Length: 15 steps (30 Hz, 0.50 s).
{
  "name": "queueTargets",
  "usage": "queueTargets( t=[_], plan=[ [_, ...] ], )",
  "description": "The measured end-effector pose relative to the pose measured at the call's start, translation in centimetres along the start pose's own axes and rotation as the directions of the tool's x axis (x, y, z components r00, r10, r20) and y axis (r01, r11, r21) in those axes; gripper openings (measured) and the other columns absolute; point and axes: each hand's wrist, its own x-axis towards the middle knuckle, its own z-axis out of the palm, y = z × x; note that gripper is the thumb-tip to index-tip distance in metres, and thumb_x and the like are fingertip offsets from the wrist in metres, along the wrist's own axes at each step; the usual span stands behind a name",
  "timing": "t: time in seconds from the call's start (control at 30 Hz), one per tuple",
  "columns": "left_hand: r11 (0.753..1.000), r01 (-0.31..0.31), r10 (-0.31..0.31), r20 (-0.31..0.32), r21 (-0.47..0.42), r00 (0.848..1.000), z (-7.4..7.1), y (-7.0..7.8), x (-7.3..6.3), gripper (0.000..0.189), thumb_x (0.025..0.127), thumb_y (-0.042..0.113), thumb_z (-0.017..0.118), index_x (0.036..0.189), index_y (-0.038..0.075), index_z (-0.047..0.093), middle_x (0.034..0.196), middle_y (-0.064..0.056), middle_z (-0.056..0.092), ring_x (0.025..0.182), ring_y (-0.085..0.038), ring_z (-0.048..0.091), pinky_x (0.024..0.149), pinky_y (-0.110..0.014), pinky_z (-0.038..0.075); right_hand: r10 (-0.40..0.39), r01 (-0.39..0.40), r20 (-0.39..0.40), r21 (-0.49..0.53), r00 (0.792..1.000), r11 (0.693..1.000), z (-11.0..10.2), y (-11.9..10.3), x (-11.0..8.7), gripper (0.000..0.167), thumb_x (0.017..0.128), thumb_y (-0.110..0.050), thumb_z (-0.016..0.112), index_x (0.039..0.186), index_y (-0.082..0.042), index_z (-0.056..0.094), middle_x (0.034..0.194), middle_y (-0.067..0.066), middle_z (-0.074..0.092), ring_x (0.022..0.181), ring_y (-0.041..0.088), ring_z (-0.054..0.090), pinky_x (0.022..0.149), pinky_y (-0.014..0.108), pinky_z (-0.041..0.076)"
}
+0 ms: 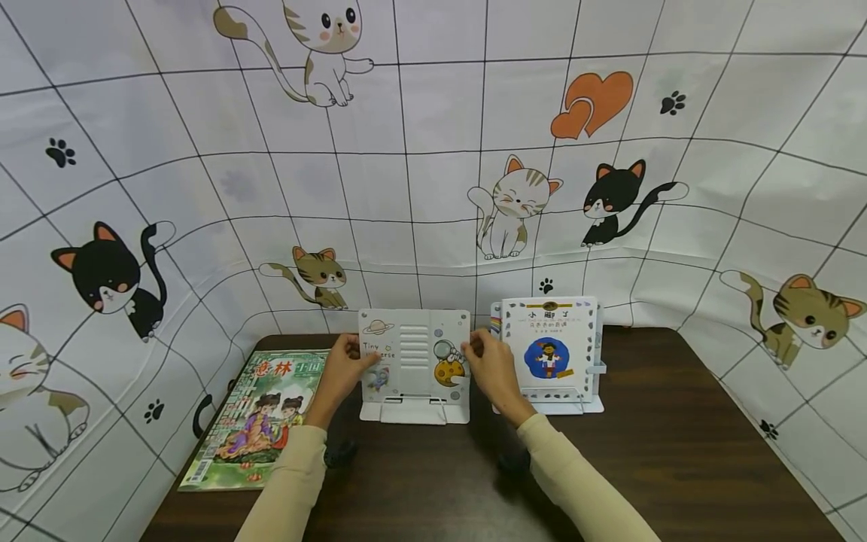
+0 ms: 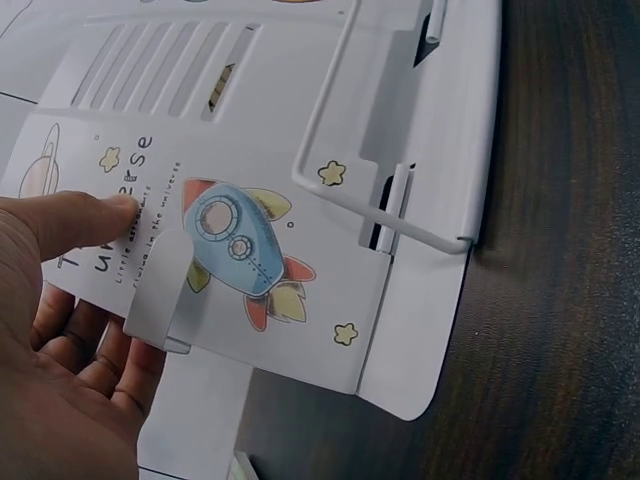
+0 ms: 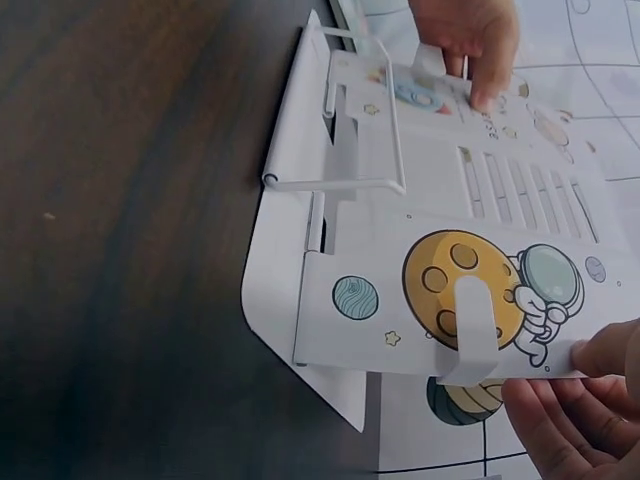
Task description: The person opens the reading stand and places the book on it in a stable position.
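Observation:
A white book stand printed with a planet, rocket and astronaut stands upright on the dark table. My left hand pinches its left edge, thumb on the front over the lettering and fingers behind. On the opposite edge my right hand pinches the panel beside the astronaut, as the right wrist view shows with the thumb in front. A white side clip sits by the left fingers, another clip by the right ones. The wire page holder juts out over the bottom ledge.
Right of the stand, a second stand bears a white picture book. A colourful magazine lies at the table's left side. Behind the table hangs a white cloth with cats and grid lines.

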Motion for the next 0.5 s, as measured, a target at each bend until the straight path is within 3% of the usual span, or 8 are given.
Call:
queueTargets(
  t=[0.17,0.5],
  plan=[
    [1.000,-0.011,0.011,-0.023,-0.010,1.000,0.1,-0.1,-0.2,0.040,0.095,0.014,0.080,0.124,0.002,0.055,0.111,-0.016,0.066,0.096,-0.024,0.062,0.076,-0.030,0.050,0.004,-0.004,-0.005,-0.048,1.000,0.999,0.2,-0.3,0.8,0.016,0.102,-0.017,0.074,0.105,-0.002,0.074,0.092,0.012,0.078,0.079,0.022,0.072,0.069,0.037,0.058],
    [1.000,-0.019,0.018,-0.073,-0.021,0.997,0.7,0.1,-0.1,0.044,0.095,0.009,0.080,0.129,-0.002,0.055,0.117,-0.023,0.067,0.104,-0.032,0.066,0.075,-0.024,0.050,-0.025,0.021,-0.034,-0.112,0.999,0.993,0.8,-0.4,1.4,0.015,0.102,-0.016,0.074,0.104,-0.001,0.075,0.092,0.014,0.080,0.077,0.024,0.075,0.065,0.037,0.060]
  ],
)
